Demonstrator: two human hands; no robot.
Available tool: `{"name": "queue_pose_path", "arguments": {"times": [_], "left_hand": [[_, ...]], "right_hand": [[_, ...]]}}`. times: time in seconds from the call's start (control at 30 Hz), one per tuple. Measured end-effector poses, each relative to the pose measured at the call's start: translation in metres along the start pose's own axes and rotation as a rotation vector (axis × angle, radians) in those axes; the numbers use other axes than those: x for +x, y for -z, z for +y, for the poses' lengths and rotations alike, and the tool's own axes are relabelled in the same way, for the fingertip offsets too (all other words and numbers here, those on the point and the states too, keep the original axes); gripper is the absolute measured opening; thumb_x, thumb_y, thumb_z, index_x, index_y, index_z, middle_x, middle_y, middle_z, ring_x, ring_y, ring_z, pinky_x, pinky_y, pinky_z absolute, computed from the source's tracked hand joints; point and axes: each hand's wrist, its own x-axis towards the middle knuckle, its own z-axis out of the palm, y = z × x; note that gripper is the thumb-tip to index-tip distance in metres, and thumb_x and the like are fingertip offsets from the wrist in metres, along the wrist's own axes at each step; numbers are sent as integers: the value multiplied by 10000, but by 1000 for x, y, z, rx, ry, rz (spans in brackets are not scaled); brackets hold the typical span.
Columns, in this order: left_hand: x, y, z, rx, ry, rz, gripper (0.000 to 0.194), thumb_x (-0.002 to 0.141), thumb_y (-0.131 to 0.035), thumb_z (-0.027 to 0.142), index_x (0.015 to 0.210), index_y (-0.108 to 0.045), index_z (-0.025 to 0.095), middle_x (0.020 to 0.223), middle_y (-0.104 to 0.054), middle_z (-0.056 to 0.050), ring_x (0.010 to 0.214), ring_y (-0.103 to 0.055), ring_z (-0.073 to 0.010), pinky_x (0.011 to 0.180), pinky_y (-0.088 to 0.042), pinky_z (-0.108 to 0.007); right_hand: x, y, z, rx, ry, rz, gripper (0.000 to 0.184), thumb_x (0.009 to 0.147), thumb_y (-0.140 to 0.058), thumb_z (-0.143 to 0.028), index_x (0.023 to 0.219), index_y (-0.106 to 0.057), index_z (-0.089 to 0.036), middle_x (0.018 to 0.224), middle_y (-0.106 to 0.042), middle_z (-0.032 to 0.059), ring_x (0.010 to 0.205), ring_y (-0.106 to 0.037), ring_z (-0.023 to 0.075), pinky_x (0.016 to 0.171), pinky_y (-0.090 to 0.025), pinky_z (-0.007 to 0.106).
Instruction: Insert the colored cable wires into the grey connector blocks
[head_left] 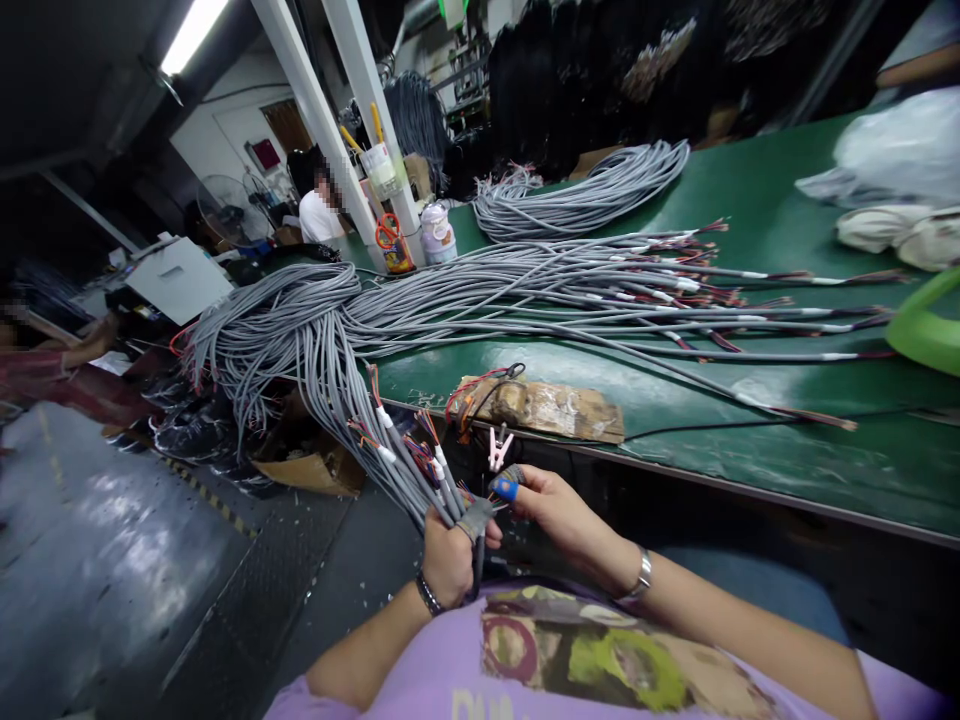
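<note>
My left hand (450,560) is closed round the ends of a thick bundle of grey cables (322,350) that droops off the green table's near edge; coloured wires stick out of the stripped ends above my fist. My right hand (559,510), with blue and grey finger covers, pinches the fine wires at one cable tip just right of the left hand. A small pink clip (499,447) stands on the table edge just above my fingers. I wear a bracelet on the left wrist and a watch on the right.
More grey cables (600,290) lie spread across the green table (787,450), with a second coil (577,190) behind. A taped cardboard block (555,405) sits at the near edge. Scissors in a holder (390,240), white bags (892,160) and a green object (930,325) surround them. A person (319,210) sits far left.
</note>
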Motion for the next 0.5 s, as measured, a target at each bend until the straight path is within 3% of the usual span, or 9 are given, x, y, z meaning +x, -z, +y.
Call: {"name": "queue_pose_path", "arguments": {"times": [0.13, 0.23, 0.37, 0.5], "left_hand": [[-2, -1, 7, -34, 11, -1, 262, 629, -738, 359, 621, -597, 138, 441, -594, 3, 387, -516, -103, 406, -430, -206], [-2, -5, 16, -63, 33, -40, 252, 627, -732, 352, 626, -592, 143, 429, -585, 6, 372, -509, -104, 397, -423, -208], [2, -13, 23, -80, 61, -84, 255, 632, -723, 355, 626, -586, 140, 420, -580, 2, 356, -505, -106, 406, -429, -219], [7, -17, 23, -76, 92, -63, 283, 622, -733, 379, 629, -580, 142, 410, -577, 1, 347, -501, -105, 398, -418, -214]], "right_hand": [[8, 12, 6, 255, -33, 78, 293, 687, -721, -438, 655, -600, -173, 591, -554, -23, 517, -452, 84, 554, -413, 243], [15, 18, 5, 379, -113, 33, 304, 763, -654, -467, 766, -655, -163, 733, -635, 39, 583, -530, 109, 585, -454, 260], [27, 11, -2, 338, -19, -125, 376, 742, -663, -522, 791, -666, -149, 718, -645, 41, 602, -543, 123, 567, -423, 253], [35, 2, -4, 334, 49, -149, 437, 696, -671, -581, 756, -662, -149, 645, -631, 26, 563, -526, 126, 554, -402, 262]]}}
